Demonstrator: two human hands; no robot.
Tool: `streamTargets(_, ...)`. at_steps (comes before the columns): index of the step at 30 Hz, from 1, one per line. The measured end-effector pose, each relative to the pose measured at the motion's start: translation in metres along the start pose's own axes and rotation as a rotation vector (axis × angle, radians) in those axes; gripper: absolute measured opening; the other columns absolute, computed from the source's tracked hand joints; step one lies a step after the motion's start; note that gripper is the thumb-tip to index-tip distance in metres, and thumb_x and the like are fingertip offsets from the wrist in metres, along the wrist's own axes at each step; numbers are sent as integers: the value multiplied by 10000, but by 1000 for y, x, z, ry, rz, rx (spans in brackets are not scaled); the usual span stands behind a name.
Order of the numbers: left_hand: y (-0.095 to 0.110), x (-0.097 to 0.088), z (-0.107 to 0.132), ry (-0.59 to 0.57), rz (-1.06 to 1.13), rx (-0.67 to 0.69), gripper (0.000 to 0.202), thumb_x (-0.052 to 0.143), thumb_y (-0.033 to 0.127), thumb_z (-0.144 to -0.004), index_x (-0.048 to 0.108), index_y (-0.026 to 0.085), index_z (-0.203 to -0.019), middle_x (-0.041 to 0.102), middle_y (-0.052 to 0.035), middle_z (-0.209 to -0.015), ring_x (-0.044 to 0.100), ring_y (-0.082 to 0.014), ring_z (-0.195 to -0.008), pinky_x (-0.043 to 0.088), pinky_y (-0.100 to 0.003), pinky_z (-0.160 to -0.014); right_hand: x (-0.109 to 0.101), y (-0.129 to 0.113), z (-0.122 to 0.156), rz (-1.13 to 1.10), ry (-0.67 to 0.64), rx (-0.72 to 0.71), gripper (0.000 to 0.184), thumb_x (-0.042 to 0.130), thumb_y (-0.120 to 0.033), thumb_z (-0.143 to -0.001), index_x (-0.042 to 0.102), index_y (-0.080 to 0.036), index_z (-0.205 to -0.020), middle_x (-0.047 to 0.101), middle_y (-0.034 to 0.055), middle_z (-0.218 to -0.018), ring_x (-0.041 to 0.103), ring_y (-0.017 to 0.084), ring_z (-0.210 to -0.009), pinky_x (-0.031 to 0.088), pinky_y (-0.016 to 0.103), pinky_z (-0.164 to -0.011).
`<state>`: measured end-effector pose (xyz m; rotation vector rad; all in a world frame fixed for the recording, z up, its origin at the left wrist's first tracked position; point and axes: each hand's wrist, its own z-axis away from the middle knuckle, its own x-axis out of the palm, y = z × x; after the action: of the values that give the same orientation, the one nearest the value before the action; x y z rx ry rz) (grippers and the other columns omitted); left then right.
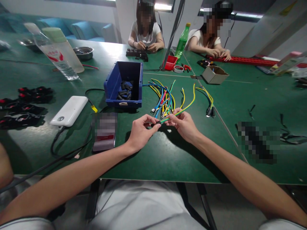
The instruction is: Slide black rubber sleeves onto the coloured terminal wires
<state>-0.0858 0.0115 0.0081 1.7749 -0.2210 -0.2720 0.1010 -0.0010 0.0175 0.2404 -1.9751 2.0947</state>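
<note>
My left hand [142,131] pinches a small black part [158,122] between thumb and fingers above the green table [168,156]. My right hand [182,123] is closed on the near end of a yellow-green wire [189,103], and the wire's tip meets the black part. Just beyond my hands lies a bundle of blue, yellow and red wires with ring terminals [163,99]. A blue bin [124,83] holding several black parts stands behind and to the left of the bundle.
A white power bank [69,110] and a phone [105,131] with cables lie at the left, near black-and-red parts [24,105]. A water bottle [57,54], a cardboard box [214,74] and a green bottle [182,41] stand further back. Two people work across the table.
</note>
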Motion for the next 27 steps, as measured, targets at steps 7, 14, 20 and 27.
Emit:
streamTargets(7, 2, -1, -1, -5, -102, -26, 215, 736, 323, -755, 653, 162, -870, 692, -26, -823, 653, -145, -745, 519, -244, -685, -4, 1, -1, -12, 0, -41, 375, 831, -334, -672, 501, -221, -811, 696, -25, -763, 681, 124, -638, 576, 250, -610)
streamTargets(14, 2, -3, -1, -49, -159, -34, 227, 711, 366, -786, 692, 156, -870, 696, -26, -793, 621, -130, -682, 487, -239, -646, -4, 2, -1, -24, -4, -68, 343, 821, -302, -691, 509, -217, -807, 715, -18, -773, 693, 116, -672, 583, 221, -631)
streamTargets(20, 3, -2, 0, -62, -197, -8, 256, 686, 287, -803, 714, 162, -1025, 716, -47, -880, 602, -122, -681, 485, -244, -645, -4, -1, -2, -31, 28, -73, 348, 831, -293, -676, 514, -219, -798, 717, -22, -752, 694, 117, -674, 583, 211, -612)
streamTargets(27, 2, -2, -2, -48, -204, -19, 249, 692, 266, -795, 732, 157, -1015, 714, -43, -842, 566, -114, -645, 455, -240, -617, -2, -1, 0, -30, 36, -48, 348, 850, -301, -647, 539, -209, -773, 728, -11, -771, 702, 124, -701, 586, 222, -629)
